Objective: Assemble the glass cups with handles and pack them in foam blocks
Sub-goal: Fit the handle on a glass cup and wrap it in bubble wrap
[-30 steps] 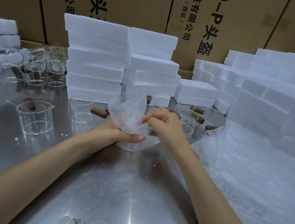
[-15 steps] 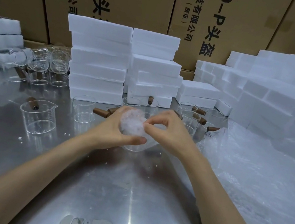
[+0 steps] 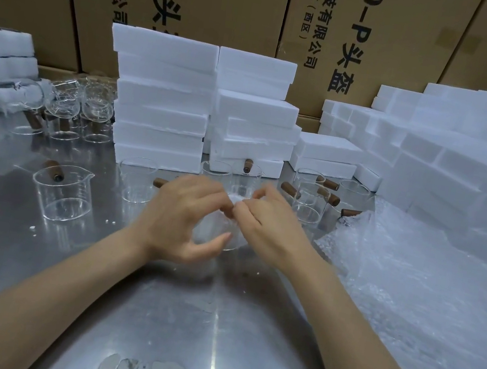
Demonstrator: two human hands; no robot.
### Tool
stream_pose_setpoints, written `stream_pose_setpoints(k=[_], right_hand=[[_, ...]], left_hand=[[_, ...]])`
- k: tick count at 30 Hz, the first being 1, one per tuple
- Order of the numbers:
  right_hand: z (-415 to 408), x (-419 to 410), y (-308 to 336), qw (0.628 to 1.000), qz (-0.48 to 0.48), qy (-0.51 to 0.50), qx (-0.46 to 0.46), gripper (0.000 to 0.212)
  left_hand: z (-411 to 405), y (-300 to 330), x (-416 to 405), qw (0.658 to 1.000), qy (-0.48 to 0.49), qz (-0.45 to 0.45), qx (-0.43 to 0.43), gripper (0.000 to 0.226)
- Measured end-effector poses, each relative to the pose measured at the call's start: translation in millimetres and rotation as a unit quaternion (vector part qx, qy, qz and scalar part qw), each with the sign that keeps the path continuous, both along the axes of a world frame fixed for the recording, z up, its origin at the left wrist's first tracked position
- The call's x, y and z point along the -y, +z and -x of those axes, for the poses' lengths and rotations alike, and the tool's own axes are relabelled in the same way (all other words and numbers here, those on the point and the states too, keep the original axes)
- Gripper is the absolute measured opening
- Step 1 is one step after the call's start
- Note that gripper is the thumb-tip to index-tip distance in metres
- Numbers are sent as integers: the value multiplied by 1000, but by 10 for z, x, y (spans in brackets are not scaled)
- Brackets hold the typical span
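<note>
The step in hand appears to be stuffing: both hands work a wad of plastic wrap (image 3: 238, 199) into a glass cup (image 3: 221, 232) standing on the metal table (image 3: 212, 324). The left hand (image 3: 180, 215) curls around the cup, thumb at its near wall. The right hand (image 3: 267, 224) pinches the wrap at the rim; motion blur hides finer detail. Next, the cup likely goes into a foam block (image 3: 156, 155) from the stacks behind, which calls for a firm hold on the glass.
</note>
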State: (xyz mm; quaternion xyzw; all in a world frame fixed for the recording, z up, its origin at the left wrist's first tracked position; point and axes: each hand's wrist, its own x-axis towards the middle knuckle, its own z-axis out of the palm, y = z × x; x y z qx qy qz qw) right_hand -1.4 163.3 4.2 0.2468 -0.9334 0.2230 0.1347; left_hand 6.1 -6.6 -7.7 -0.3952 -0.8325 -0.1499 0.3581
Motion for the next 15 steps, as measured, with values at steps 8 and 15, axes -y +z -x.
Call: stream_pose_setpoints(k=[8,15], right_hand=[[27,-30,6,973,200,-83,-74,51],[38,27,-43,997,55,-31,-47,42]], left_hand=[[78,-39,-38,993,63,60,85,51],[56,-48,-56,997,51,48,25,31]])
